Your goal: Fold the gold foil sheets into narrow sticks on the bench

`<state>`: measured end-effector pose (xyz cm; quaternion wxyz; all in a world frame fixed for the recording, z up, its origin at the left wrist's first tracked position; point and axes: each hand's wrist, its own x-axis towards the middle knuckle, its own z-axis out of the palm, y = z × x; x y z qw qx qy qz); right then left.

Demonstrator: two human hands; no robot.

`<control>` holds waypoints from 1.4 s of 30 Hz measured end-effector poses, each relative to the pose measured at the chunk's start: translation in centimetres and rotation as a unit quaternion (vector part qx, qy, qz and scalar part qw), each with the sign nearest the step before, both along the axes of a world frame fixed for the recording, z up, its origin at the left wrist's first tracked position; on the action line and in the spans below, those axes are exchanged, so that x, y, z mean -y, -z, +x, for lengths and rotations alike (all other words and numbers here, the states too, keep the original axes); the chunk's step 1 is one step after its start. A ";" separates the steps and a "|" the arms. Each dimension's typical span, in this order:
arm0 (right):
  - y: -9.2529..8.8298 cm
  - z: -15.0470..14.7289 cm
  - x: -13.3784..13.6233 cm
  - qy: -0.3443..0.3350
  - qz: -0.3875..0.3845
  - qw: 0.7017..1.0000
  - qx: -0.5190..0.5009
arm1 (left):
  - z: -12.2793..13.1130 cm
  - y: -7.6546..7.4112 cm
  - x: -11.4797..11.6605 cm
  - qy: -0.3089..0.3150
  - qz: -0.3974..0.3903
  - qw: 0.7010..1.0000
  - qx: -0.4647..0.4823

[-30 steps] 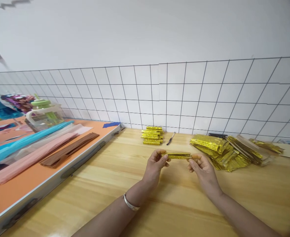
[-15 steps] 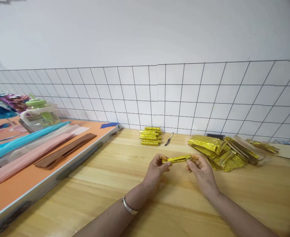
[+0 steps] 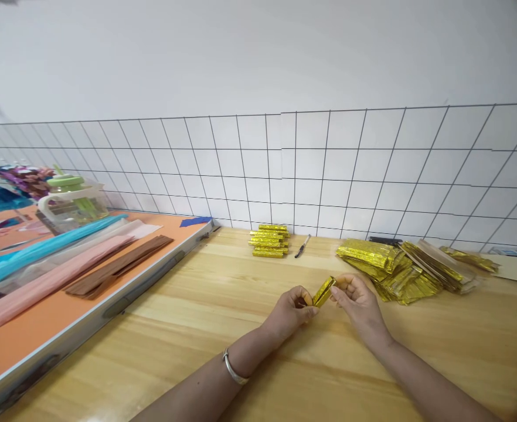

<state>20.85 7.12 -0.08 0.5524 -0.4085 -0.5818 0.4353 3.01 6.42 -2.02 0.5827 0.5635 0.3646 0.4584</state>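
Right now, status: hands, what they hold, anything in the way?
Left hand and right hand both pinching gold foil strip, tilted, over wooden table. Folded stack, pen, loose foil pile lie beyond, clear of hands.

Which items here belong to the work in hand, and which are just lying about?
In use: folded gold foil piece, pinched by left hand and right hand; heap of gold foil sheets; stack of folded gold foil bars.
Lying about: black pen; clear plastic jar with green lid; pink paper strips; orange board.
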 end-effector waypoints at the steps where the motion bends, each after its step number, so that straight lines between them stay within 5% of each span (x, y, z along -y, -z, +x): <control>1: 0.2 0.0 0.0 -0.010 0.004 1.000 0.010 | 0.1 0.1 0.1 0.018 -0.002 1.000 0.001; 13: -0.4 -0.2 0.4 -0.034 0.032 0.996 0.079 | 0.5 -0.4 0.5 -0.007 0.008 1.000 -0.003; 24: -1.0 -0.1 0.7 -0.029 -0.013 0.998 0.056 | 0.7 -0.4 0.7 -0.089 0.063 0.993 -0.041; 42: -1.2 -0.1 0.7 -0.020 -0.050 0.998 0.037 | 0.9 -1.7 1.5 -0.128 0.096 0.986 -0.036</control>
